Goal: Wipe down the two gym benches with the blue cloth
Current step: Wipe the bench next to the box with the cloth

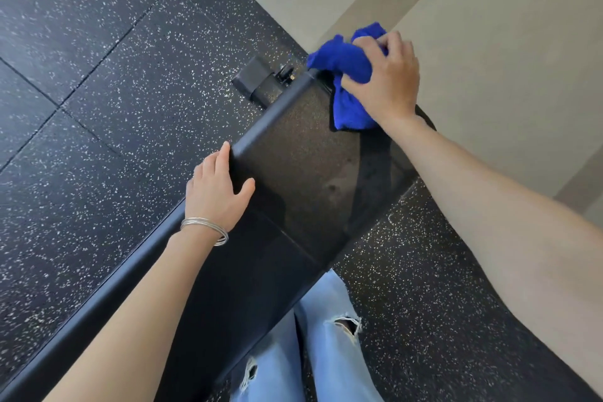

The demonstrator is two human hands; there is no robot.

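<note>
— What does the blue cloth point(350, 75) look like?

— Bright royal blue, soft and bunched into folds. It sits at the far end of the black bench point(303, 170), one flap lying on the pad and part of it draped over the far corner.

— And the bench itself?

— Black padded top with a fine grain (two pad sections, a seam between them), with dull damp-looking streaks near the middle.

— The hands?

— The right hand point(383, 81) grips the cloth, fingers curled into it, pressing it to the pad. The left hand point(215, 188) lies flat and spread on the bench's left edge, holding nothing, with thin silver bangles point(207, 227) at the wrist.

— Counts?

— One cloth, one bench in view, two hands. Speckled black floor tiles point(98, 91) lie around it, a beige wall point(489, 42) beyond, and ripped light jeans point(329, 330) below.
</note>
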